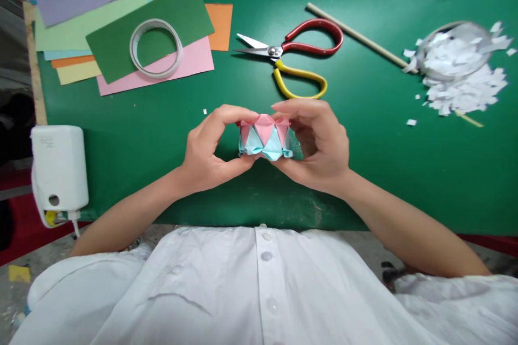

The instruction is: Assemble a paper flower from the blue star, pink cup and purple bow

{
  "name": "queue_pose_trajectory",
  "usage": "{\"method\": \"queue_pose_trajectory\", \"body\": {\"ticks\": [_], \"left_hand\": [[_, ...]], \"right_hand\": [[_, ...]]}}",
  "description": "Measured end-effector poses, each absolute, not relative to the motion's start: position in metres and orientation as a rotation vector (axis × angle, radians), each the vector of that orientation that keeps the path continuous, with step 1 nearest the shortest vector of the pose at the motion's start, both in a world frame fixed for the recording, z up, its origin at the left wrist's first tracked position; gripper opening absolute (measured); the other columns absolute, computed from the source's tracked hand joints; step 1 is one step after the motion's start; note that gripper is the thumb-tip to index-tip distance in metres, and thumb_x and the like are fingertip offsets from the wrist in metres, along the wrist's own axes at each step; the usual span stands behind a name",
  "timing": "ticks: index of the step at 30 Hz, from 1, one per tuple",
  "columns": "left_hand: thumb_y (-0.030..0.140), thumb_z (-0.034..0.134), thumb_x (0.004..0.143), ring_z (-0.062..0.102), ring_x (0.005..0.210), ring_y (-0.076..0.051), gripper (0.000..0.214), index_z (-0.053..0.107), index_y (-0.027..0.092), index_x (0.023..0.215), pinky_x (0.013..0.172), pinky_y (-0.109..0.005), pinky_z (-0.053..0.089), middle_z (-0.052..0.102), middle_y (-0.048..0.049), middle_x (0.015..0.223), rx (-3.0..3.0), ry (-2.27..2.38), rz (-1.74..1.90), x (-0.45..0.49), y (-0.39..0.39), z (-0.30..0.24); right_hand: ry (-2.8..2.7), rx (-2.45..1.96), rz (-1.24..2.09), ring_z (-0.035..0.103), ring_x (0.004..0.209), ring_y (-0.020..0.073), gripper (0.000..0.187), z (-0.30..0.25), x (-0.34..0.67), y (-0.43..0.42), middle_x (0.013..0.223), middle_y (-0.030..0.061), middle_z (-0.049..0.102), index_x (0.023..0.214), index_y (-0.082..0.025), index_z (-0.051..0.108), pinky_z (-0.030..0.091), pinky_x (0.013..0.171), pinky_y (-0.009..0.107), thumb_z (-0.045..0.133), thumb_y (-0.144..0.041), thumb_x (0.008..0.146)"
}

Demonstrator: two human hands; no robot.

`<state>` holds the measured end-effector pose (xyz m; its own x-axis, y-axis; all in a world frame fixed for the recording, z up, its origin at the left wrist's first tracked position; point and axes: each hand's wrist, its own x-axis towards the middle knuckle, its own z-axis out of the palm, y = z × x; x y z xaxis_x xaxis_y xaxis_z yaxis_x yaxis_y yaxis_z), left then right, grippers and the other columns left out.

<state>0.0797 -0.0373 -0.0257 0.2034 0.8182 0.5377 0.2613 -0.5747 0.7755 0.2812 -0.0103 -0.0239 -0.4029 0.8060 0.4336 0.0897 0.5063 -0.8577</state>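
Between both hands, above the green table mat, is a small folded-paper piece with pink triangles over light blue ones and a ruffled blue lower edge. My left hand pinches its left side, index finger on top and thumb underneath. On the right side, my right hand grips it the same way, fingers curled above and thumb below. Just beyond the hands lie scissors with one red and one yellow handle, blades apart and pointing left.
A roll of tape rests on coloured paper sheets at the left. A thin stick runs toward a round dish heaped with white paper scraps. At the left edge sits a white plastic device with a cable.
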Motion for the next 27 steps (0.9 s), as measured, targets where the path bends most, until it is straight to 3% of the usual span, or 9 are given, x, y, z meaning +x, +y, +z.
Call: {"method": "queue_pose_trajectory", "body": {"ticks": [4,11,20,27], "left_hand": [[0.031,0.082,0.077,0.068,0.108,-0.022,0.053,0.059,0.029,0.125,0.091,-0.039,0.059,0.069,-0.0045,0.114,1.951,1.067,1.417,0.082,-0.038,-0.020],[0.041,0.073,0.087,0.070,0.105,-0.020,0.029,0.065,0.028,0.111,0.092,-0.038,0.060,0.070,-0.0024,0.117,2.207,1.293,1.415,0.080,-0.042,-0.014],[0.036,0.071,0.090,0.070,0.110,-0.020,0.028,0.066,0.034,0.117,0.096,-0.040,0.061,0.067,-0.0012,0.127,2.182,1.214,1.378,0.077,-0.042,-0.017],[0.028,0.071,0.089,0.073,0.101,-0.018,0.029,0.068,0.036,0.116,0.083,-0.035,0.067,0.070,-0.0010,0.120,2.292,1.209,1.358,0.076,-0.038,-0.011]], "right_hand": [[-1.780,-0.709,0.937,0.069,0.094,0.0219,0.057,-0.025,0.281,-0.009,0.111,0.0028,0.069,0.128,-0.035,0.056,0.064,0.077,0.037,0.078,-0.028,0.076],[-1.772,-0.759,0.945,0.070,0.097,0.0230,0.056,-0.027,0.280,-0.012,0.117,0.0041,0.069,0.126,-0.034,0.058,0.065,0.078,0.039,0.081,-0.028,0.075],[-1.770,-0.756,0.873,0.071,0.094,0.0236,0.058,-0.030,0.281,-0.013,0.114,0.0033,0.070,0.129,-0.036,0.059,0.066,0.078,0.040,0.080,-0.025,0.076],[-1.761,-0.754,0.865,0.071,0.090,0.0217,0.055,-0.032,0.280,-0.012,0.112,0.0028,0.070,0.125,-0.034,0.060,0.065,0.076,0.037,0.080,-0.024,0.075]]}}
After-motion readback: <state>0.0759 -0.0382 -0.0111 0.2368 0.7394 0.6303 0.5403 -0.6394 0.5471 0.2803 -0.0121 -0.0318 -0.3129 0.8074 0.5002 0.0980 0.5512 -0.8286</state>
